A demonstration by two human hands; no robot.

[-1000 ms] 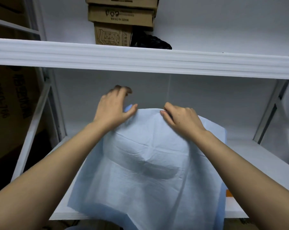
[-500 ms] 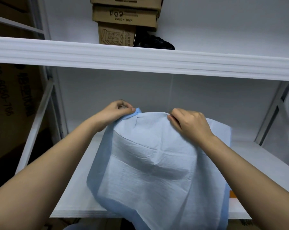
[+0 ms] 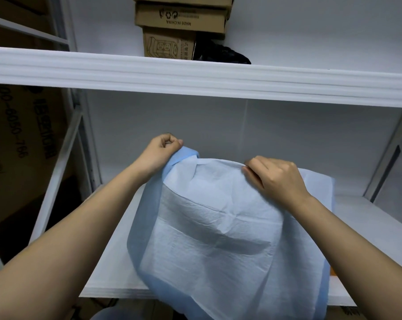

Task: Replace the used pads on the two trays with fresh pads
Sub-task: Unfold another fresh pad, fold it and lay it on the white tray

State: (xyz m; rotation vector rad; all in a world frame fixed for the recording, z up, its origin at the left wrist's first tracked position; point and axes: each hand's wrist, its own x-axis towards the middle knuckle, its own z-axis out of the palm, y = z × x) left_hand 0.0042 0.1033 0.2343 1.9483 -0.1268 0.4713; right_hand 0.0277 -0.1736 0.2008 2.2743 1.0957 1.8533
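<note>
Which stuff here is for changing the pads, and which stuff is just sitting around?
For the job:
blue pad, pinched along its top edge by both hands
left hand
right hand
lower shelf under the pad

Just sitting around:
cardboard boxes on the upper shelf
black bag beside them

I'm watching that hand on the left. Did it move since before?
Yes. The left hand slid left along the far edge of the blue pad, toward the shelf's left post, and now pinches the corner.

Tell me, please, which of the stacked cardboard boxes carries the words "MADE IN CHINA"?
The middle box, printed upside down beside recycling symbols; the bottom box shows a line drawing instead.
</note>
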